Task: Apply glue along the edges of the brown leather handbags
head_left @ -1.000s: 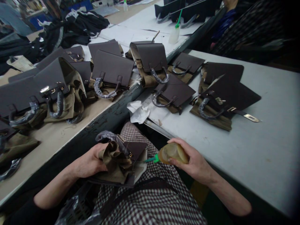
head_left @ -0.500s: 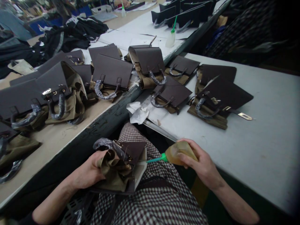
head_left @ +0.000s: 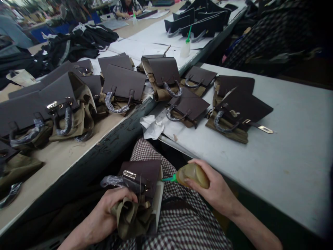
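Observation:
On my lap lies a dark brown bag [head_left: 142,170] with a metal clasp and a plastic-wrapped handle. My left hand [head_left: 110,208] is closed around its bunched olive lining [head_left: 134,218]. From the right, my right hand [head_left: 213,187] grips a squeeze bottle [head_left: 194,174] of amber liquid, held on its side. The bottle's green nozzle points left, and its tip is at the bag's pale open edge [head_left: 159,198]. Whether liquid is coming out is too small to tell.
Brown bags [head_left: 125,80] crowd the left bench [head_left: 78,149]; more bags [head_left: 244,104] lie on the right table [head_left: 286,152]. Crumpled white paper [head_left: 151,127] sits at the corner. Behind are another bottle [head_left: 185,49], black pieces [head_left: 203,21] and a seated person [head_left: 127,8].
The bag on my lap has turned a little, showing its clasp more. My right hand and the bottle have shifted left, the nozzle tip still at the edge. The camera view has moved slightly.

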Action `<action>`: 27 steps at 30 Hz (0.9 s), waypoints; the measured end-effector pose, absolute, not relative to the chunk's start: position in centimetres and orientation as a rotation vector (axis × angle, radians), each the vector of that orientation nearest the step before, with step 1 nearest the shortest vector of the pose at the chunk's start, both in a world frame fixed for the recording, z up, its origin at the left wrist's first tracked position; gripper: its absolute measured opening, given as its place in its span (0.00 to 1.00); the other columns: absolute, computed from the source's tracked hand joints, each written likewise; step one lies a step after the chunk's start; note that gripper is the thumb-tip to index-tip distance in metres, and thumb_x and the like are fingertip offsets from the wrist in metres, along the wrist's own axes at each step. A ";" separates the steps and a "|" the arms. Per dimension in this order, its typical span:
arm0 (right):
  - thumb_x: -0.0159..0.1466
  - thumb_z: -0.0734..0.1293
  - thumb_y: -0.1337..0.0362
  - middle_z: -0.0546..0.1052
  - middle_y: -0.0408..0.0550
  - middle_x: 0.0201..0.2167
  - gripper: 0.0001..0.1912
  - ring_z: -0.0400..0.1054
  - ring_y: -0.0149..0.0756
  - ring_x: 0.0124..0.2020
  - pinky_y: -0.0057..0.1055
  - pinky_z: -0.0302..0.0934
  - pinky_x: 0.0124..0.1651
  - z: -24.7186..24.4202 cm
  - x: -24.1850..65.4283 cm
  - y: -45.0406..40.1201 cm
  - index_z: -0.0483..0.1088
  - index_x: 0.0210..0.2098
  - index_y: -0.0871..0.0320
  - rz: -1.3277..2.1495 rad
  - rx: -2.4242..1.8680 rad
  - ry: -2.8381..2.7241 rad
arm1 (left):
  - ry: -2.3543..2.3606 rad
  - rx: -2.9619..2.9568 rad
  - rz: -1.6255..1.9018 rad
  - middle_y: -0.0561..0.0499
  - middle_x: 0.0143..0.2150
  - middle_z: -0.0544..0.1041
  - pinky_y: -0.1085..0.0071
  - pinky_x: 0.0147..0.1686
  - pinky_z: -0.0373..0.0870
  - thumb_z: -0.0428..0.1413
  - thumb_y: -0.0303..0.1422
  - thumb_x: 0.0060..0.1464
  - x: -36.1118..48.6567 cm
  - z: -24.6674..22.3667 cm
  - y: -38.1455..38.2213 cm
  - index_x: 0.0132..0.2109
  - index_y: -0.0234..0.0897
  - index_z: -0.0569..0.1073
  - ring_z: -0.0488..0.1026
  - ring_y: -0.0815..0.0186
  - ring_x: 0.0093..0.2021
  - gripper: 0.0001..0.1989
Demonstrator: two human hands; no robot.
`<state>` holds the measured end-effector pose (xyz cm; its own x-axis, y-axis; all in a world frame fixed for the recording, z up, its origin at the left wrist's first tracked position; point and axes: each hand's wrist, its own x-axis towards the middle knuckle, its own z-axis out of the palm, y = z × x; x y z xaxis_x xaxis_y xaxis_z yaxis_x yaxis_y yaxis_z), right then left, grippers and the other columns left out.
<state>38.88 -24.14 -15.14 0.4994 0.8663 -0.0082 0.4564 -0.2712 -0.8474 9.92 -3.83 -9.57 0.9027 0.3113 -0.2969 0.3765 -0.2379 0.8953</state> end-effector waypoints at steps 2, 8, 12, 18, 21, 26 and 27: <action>0.67 0.71 0.53 0.77 0.49 0.50 0.20 0.74 0.48 0.49 0.45 0.69 0.54 -15.0 39.1 -23.7 0.67 0.56 0.51 0.667 -1.889 -1.119 | 0.503 1.839 -0.055 0.50 0.38 0.81 0.72 0.39 0.71 0.56 0.30 0.59 9.8 -9.6 -3.8 0.38 0.39 0.74 0.77 0.64 0.38 0.02; 0.66 0.70 0.50 0.79 0.46 0.43 0.21 0.75 0.46 0.43 0.42 0.70 0.48 -14.1 39.5 -23.4 0.69 0.53 0.52 0.991 -1.869 -0.910 | 0.505 1.858 -0.044 0.52 0.38 0.80 0.74 0.39 0.69 0.56 0.26 0.57 9.6 -10.0 -3.6 0.38 0.39 0.74 0.76 0.66 0.38 0.04; 0.65 0.71 0.44 0.78 0.45 0.40 0.26 0.71 0.40 0.32 0.35 0.70 0.31 -14.0 39.5 -24.0 0.68 0.53 0.53 1.101 -1.833 -0.708 | 0.477 1.911 -0.040 0.51 0.37 0.81 0.73 0.39 0.69 0.55 0.25 0.56 9.9 -9.6 -3.6 0.39 0.38 0.74 0.76 0.66 0.37 0.06; 0.64 0.72 0.44 0.78 0.47 0.42 0.28 0.71 0.40 0.32 0.33 0.69 0.26 -15.0 38.7 -24.6 0.67 0.54 0.53 0.983 -1.854 -0.615 | 0.511 1.878 -0.029 0.51 0.37 0.81 0.73 0.38 0.71 0.56 0.26 0.57 10.1 -9.5 -3.6 0.38 0.38 0.74 0.77 0.65 0.36 0.03; 0.64 0.72 0.46 0.78 0.49 0.42 0.25 0.73 0.44 0.37 0.33 0.68 0.27 -15.2 38.4 -24.5 0.68 0.53 0.54 0.957 -1.899 -0.661 | 0.519 1.881 -0.020 0.51 0.37 0.81 0.74 0.39 0.71 0.58 0.27 0.57 10.2 -9.5 -3.5 0.39 0.37 0.75 0.77 0.65 0.37 0.03; 0.64 0.72 0.45 0.77 0.46 0.39 0.26 0.70 0.39 0.32 0.32 0.67 0.26 -14.8 38.2 -24.7 0.68 0.53 0.54 1.087 -1.813 -0.608 | 0.528 1.863 -0.028 0.51 0.38 0.81 0.74 0.38 0.72 0.58 0.28 0.58 10.3 -9.4 -3.4 0.40 0.37 0.76 0.77 0.65 0.37 0.04; 0.64 0.72 0.44 0.77 0.46 0.39 0.27 0.69 0.38 0.31 0.31 0.68 0.25 -14.6 38.2 -24.8 0.68 0.53 0.54 1.118 -1.784 -0.593 | 0.531 1.857 -0.029 0.51 0.38 0.81 0.74 0.38 0.72 0.58 0.28 0.58 10.3 -9.4 -3.5 0.40 0.37 0.76 0.77 0.65 0.37 0.03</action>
